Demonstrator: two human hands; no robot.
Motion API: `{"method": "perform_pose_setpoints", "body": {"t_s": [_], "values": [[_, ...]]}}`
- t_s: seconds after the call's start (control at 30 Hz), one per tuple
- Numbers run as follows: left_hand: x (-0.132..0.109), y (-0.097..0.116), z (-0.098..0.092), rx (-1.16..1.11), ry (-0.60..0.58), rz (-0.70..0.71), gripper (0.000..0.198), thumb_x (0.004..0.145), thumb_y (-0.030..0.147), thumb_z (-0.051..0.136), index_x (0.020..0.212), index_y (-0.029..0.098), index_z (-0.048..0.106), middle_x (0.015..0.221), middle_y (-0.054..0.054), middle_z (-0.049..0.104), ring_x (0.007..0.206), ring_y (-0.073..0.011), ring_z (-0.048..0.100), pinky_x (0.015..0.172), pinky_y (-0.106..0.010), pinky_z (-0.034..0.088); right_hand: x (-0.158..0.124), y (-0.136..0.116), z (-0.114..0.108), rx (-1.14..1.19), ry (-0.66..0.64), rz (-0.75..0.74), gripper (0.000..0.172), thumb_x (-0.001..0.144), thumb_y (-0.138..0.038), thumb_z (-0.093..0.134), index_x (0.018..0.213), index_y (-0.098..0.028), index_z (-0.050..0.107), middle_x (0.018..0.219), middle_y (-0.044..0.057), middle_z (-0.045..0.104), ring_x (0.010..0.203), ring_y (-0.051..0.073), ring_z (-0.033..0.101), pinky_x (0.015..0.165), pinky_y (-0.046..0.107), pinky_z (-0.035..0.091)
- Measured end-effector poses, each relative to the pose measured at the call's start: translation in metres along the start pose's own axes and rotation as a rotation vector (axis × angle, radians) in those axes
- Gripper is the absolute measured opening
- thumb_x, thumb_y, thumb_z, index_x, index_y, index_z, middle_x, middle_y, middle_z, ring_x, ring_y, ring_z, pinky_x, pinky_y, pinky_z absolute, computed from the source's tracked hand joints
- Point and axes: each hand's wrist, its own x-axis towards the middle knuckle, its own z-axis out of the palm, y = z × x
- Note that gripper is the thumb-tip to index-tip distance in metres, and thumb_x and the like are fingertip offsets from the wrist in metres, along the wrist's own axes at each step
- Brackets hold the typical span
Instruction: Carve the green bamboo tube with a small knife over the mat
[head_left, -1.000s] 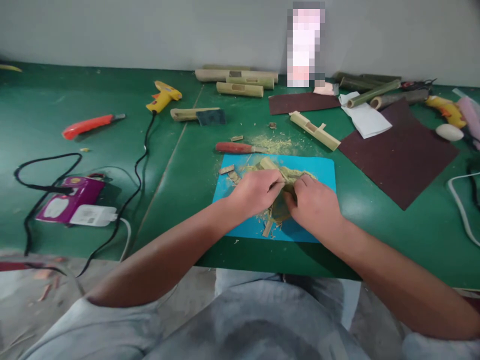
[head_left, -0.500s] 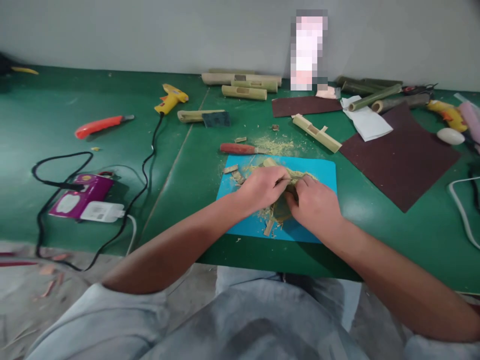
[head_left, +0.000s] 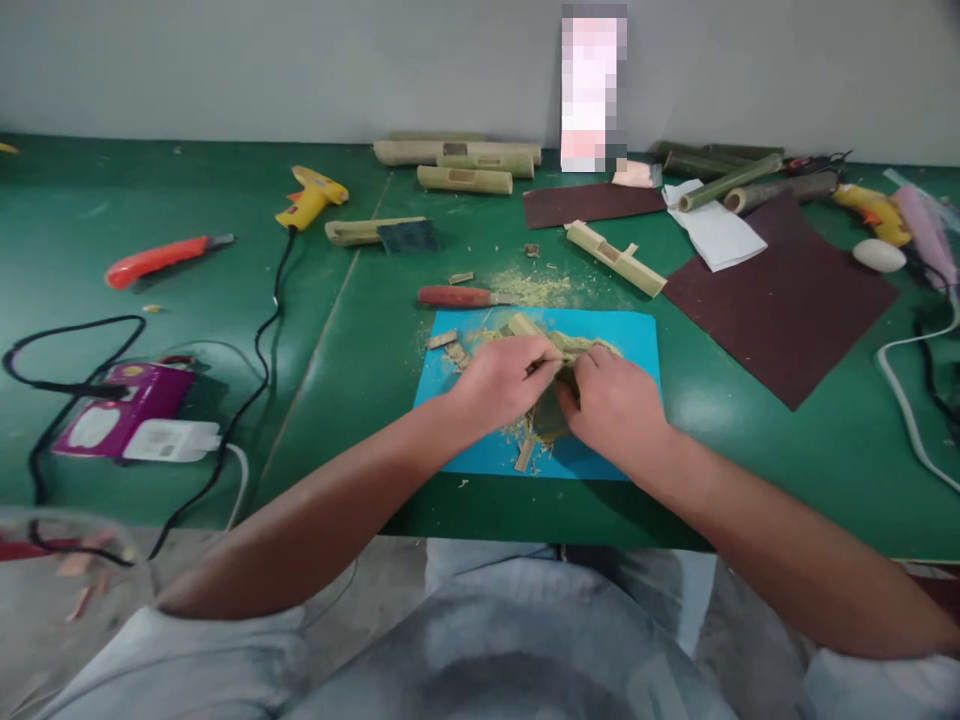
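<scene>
My left hand (head_left: 499, 380) and my right hand (head_left: 611, 395) come together over a blue sheet (head_left: 600, 460), fingers bent and thumbs pressed in. Between them is a bamboo piece (head_left: 523, 325), whose pale end shows past my left hand; the rest lies mostly under my fingers. Whether a smaller thing is also pinched there, I cannot tell. Fine shavings and several bamboo chips (head_left: 525, 455) are strewn around the hands. Just beyond the sheet lies a red-handled tool (head_left: 456, 296), its blade end among yellowish dust.
A cut bamboo tube (head_left: 615, 260) and dark brown sheets (head_left: 787, 300) lie to the right. More bamboo tubes (head_left: 465, 180) line the back. At left are a yellow glue gun (head_left: 309, 198), an orange cutter (head_left: 161, 260) and a purple power strip (head_left: 127, 410) with cords.
The whole scene has shifted left in the view as the head turned slightly right. Both hands keep nearly the same place and grip over the blue sheet.
</scene>
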Motion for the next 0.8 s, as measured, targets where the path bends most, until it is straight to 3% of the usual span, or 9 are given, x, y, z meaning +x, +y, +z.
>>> {"method": "perform_pose_setpoints", "body": {"t_s": [0.1,0.27,0.63,0.8], "values": [[0.0037,0.0015,0.004,-0.003,-0.01,0.024,0.018,0.093,0.019,0.054,0.082,0.018,0.068,0.078,-0.002,0.07,0.071,-0.0142,0.063,0.064,-0.026,0.044,-0.0001,0.001,-0.0005,0.018,-0.003,0.023,0.025,0.098,-0.031,0.045,0.09,-0.016,0.064,0.09,0.011,0.067,0.084,0.024,0.061,0.064,0.034,0.032],[0.0032,-0.0065,0.0043,0.0,0.11,-0.011,0.016,0.093,0.021,0.056,0.084,0.018,0.069,0.081,-0.002,0.071,0.074,-0.0144,0.063,0.067,-0.027,0.045,-0.0004,0.0013,0.0006,0.022,0.01,0.019,0.024,0.096,-0.032,0.048,0.089,-0.016,0.064,0.089,0.012,0.067,0.083,0.024,0.061,0.064,0.034,0.034],[0.0049,-0.0031,0.0046,0.019,0.031,-0.006,0.017,0.09,0.017,0.054,0.076,0.018,0.063,0.07,0.0,0.065,0.063,-0.0124,0.057,0.057,-0.025,0.04,-0.0008,0.0018,0.0024,0.034,0.018,0.027,0.025,0.096,-0.032,0.047,0.087,-0.017,0.065,0.089,0.011,0.067,0.082,0.023,0.06,0.063,0.033,0.033],[0.0067,-0.0031,0.0069,0.016,0.058,-0.014,0.017,0.091,0.018,0.054,0.078,0.018,0.064,0.075,-0.001,0.068,0.068,-0.0137,0.06,0.061,-0.026,0.042,-0.0008,0.0027,0.0055,0.024,0.043,-0.018,0.024,0.096,-0.029,0.046,0.089,-0.015,0.065,0.089,0.012,0.067,0.083,0.023,0.059,0.065,0.034,0.033]]}}
